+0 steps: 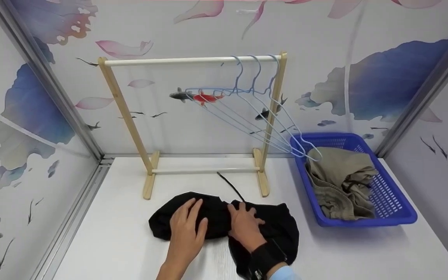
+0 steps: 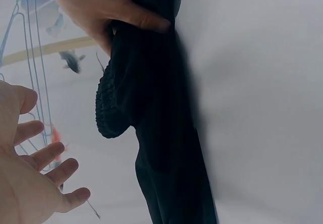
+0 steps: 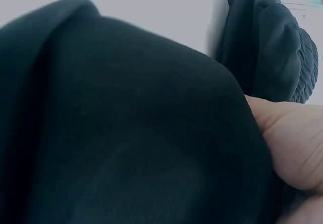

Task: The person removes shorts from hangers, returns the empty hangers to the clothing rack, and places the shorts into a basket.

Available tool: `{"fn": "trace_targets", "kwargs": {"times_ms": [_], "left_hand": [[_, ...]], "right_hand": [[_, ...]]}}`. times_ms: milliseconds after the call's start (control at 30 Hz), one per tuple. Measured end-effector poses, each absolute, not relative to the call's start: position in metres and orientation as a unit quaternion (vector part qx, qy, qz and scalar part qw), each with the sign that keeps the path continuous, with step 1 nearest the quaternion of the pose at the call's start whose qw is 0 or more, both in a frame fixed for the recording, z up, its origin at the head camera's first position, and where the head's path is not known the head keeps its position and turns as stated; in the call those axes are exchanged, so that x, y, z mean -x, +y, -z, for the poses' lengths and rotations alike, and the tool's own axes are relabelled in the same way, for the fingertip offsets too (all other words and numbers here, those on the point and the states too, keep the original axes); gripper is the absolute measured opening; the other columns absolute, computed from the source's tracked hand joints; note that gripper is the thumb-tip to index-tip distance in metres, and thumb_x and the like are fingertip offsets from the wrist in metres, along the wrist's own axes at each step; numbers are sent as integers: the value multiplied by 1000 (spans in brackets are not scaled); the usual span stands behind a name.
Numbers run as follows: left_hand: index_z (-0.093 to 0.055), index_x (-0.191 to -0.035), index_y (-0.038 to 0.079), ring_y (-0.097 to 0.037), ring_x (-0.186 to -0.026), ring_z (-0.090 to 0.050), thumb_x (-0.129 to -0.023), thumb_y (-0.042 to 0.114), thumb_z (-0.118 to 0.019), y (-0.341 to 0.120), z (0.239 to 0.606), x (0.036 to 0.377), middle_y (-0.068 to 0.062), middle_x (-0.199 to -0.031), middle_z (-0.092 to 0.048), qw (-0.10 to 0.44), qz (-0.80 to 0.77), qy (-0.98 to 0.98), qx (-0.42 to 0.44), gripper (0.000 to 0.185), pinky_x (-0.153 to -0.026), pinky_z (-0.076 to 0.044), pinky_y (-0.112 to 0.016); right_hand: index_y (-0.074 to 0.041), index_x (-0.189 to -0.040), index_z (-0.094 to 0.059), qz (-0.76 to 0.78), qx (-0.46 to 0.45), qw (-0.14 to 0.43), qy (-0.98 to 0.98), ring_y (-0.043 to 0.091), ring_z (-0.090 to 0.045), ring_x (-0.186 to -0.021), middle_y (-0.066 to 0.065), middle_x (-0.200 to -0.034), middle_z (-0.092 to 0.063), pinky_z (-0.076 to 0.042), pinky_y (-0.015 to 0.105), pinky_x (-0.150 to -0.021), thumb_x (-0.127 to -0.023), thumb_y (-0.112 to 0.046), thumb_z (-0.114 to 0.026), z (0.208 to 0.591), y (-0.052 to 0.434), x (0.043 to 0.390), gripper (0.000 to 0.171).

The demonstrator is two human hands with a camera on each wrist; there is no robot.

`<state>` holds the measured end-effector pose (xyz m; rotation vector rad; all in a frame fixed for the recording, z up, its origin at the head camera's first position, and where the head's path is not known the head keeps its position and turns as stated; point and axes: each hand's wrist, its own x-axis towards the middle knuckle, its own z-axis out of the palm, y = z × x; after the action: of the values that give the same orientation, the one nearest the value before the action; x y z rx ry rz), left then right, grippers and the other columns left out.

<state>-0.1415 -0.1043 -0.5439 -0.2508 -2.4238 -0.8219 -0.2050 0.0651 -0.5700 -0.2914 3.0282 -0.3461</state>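
Note:
A bunched black garment (image 1: 208, 217) lies on the white table, with a gathered elastic edge showing in the left wrist view and a thin black cord (image 1: 231, 186) trailing toward the rack. My right hand (image 1: 245, 225) grips its middle; in the left wrist view that thumb presses over the cloth. Part of the garment drapes beside the right wrist and fills much of the right wrist view. My left hand (image 1: 187, 229) is over the garment's left part in the head view. Its fingers (image 2: 48, 156) are spread and loosely extended in the left wrist view, holding nothing.
Behind the garment stands a wooden rack (image 1: 128, 116) with a white top rail (image 1: 169, 61). Three blue wire hangers (image 1: 253, 91) hang at its right end. To the right, a blue plastic basket (image 1: 397, 202) contains a khaki garment (image 1: 340, 179). Printed panels enclose the table.

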Motion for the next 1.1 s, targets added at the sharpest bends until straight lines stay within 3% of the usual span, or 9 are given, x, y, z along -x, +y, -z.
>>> {"fn": "trace_targets", "kwargs": {"times_ms": [200,333,567,867,1100], "left_hand": [[-61,-140,4,-43,-128,-53,-99,17,-69,-105,546,141,-21,-139,-57,280,305,-906,92,44,-103,-41,-66],[-62,-139,3,-42,-126,-55,-96,14,-71,-106,546,141,-21,-137,-58,294,300,-902,97,44,-101,-42,-66],[-61,-139,2,-42,-124,-55,-96,13,-71,-106,545,139,-21,-136,-59,290,301,-904,90,45,-101,-42,-64],[-60,-140,2,-42,-125,-54,-100,17,-67,-104,544,138,-22,-137,-58,269,307,-909,87,43,-103,-41,-64],[-62,-138,2,-42,-124,-55,-98,14,-68,-101,545,138,-20,-135,-58,289,306,-903,91,42,-100,-42,-64]], "right_hand": [[-12,-113,-63,97,115,-65,987,45,-61,-89,19,-107,-61,-56,61,-56,-77,-5,-88,576,74,203,44],[-10,-105,-65,71,114,-134,982,38,-62,-78,17,-96,-62,-55,49,-46,-84,1,-79,583,79,202,28],[-2,-100,-69,48,144,-230,961,35,-64,-66,20,-83,-63,-57,40,-54,-83,4,-77,588,92,207,19],[0,-103,-67,110,131,-234,957,37,-63,-61,20,-85,-63,-56,41,-52,-84,9,-72,589,102,208,21],[0,-106,-65,187,93,-245,947,40,-65,-59,21,-84,-63,-55,46,-49,-77,15,-71,589,118,212,33]]}}
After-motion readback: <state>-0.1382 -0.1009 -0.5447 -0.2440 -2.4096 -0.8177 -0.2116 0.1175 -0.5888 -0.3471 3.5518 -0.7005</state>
